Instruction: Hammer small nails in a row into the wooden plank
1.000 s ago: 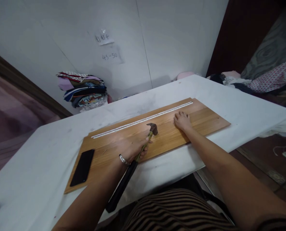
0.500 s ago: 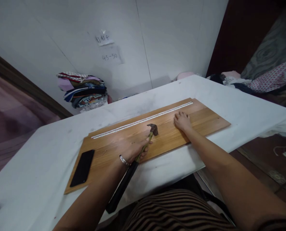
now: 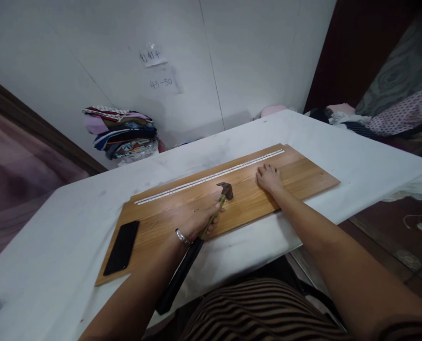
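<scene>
My left hand (image 3: 193, 220) is closed around a hammer (image 3: 211, 218) high on its shaft, and the black grip sticks out behind my wrist over the table's near edge. The dark hammer head (image 3: 225, 188) rests on or just above a long wooden board (image 3: 303, 177). My right hand (image 3: 268, 178) lies flat on the board to the right of the head, fingers stretched toward a thin pale strip (image 3: 204, 180) that runs along the board's far side. I wear a silver bracelet on the left wrist.
A black phone (image 3: 121, 246) lies on the board's left end. The board sits on a white table (image 3: 356, 156). A pile of folded fabrics (image 3: 122, 132) stands at the back against the white wall. More cloth lies at the far right.
</scene>
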Action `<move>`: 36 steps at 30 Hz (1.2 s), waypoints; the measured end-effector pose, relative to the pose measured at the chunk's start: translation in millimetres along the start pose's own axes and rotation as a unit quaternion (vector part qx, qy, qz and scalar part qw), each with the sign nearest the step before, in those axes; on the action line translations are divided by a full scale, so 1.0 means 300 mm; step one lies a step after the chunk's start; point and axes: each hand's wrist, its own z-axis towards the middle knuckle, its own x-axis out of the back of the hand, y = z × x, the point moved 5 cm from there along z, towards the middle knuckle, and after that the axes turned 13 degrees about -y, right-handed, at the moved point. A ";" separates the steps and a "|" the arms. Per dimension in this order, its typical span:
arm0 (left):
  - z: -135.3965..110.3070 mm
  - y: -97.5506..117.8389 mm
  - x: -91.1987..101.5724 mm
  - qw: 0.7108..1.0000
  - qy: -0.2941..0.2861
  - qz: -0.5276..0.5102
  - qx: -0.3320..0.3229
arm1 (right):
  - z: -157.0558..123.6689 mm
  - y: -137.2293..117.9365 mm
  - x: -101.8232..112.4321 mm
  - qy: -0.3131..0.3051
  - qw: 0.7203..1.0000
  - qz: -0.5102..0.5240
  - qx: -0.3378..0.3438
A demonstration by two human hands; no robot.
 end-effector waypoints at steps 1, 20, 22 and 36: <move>-0.001 -0.001 0.000 1.000 -0.002 -0.002 0.000 | -0.001 0.000 0.001 -0.001 1.000 0.000 -0.001; 0.006 0.004 -0.005 0.999 -0.027 -0.014 -0.020 | 0.001 0.002 0.002 0.001 1.000 0.002 0.001; 0.008 0.009 -0.005 0.999 -0.024 -0.009 -0.024 | 0.000 0.002 0.002 0.001 1.000 0.002 0.002; 0.012 -0.003 0.002 0.999 -0.028 -0.018 -0.024 | -0.003 -0.001 0.005 -0.004 1.000 0.003 0.001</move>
